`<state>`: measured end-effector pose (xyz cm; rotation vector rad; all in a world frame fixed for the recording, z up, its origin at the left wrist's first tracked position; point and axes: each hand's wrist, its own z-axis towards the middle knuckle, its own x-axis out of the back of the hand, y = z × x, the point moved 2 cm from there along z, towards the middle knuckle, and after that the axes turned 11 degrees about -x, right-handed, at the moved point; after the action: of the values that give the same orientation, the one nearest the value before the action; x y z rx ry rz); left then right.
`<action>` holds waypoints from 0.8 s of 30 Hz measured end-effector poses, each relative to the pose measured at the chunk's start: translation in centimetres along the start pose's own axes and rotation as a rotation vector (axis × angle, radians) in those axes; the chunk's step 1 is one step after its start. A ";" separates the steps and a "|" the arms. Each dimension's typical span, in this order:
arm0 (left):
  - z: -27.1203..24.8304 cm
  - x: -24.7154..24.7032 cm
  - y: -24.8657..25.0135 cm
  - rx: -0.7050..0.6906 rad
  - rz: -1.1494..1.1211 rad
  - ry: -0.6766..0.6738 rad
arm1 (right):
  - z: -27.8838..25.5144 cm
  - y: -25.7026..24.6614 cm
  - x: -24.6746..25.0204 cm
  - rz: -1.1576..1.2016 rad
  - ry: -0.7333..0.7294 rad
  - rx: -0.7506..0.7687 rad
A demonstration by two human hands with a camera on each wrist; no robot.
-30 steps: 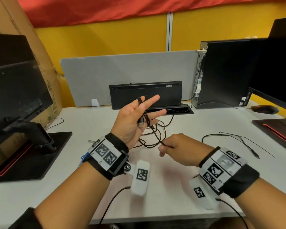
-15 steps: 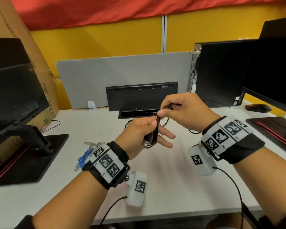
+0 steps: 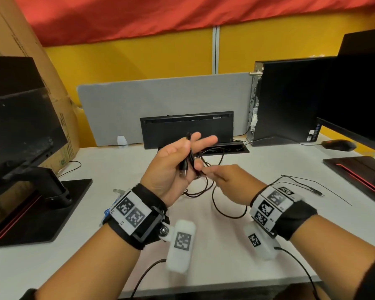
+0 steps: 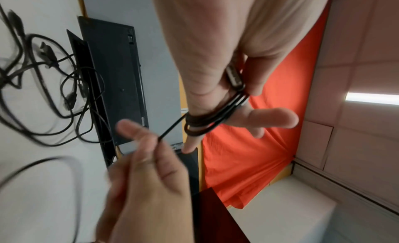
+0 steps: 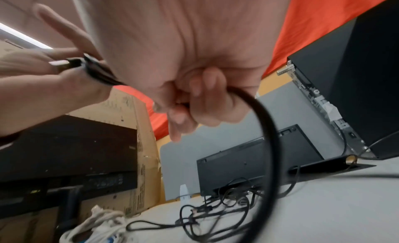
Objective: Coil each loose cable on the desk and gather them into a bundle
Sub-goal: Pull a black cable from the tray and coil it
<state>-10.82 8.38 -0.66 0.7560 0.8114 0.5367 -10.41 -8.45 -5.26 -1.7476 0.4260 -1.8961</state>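
My left hand (image 3: 188,152) is raised palm up above the desk with its fingers straight. A black cable (image 4: 207,125) is wound in several loops around those fingers, and the thumb pins its USB plug (image 3: 183,172) against them. Just below and to the right, my right hand (image 3: 212,176) pinches the same cable's free run. From there the slack (image 3: 223,210) hangs in a loop onto the desk. A tangle of other black cables (image 5: 215,217) lies on the desk beyond the hands.
A thin black cable (image 3: 301,182) lies loose at the right, and a white and blue cord (image 5: 97,221) lies at the left. Around the white desk (image 3: 225,256) stand a left monitor (image 3: 20,126), an upright keyboard (image 3: 186,128), a PC tower (image 3: 286,100), a mouse (image 3: 338,145) and a right monitor's base (image 3: 355,169).
My right hand lifted the cable over my left fingers, laying on another loop, then came back down below the left hand. The left hand stayed raised.
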 end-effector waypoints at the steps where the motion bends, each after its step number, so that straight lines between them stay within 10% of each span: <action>1: 0.3 0.3 0.3 -0.030 0.022 0.008 | -0.2 0.0 -0.4 -0.055 -0.051 -0.018; 10: 1.0 2.6 -0.4 -0.080 0.327 0.116 | -2.4 -2.6 1.2 -0.365 -0.036 0.063; 24: 0.5 0.5 -1.5 0.171 0.849 -0.129 | -1.9 -4.3 6.8 -0.264 0.130 0.172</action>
<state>-9.90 7.62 -1.84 1.2844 0.3858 1.1675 -13.23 -9.06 2.50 -1.6383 0.0750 -2.1676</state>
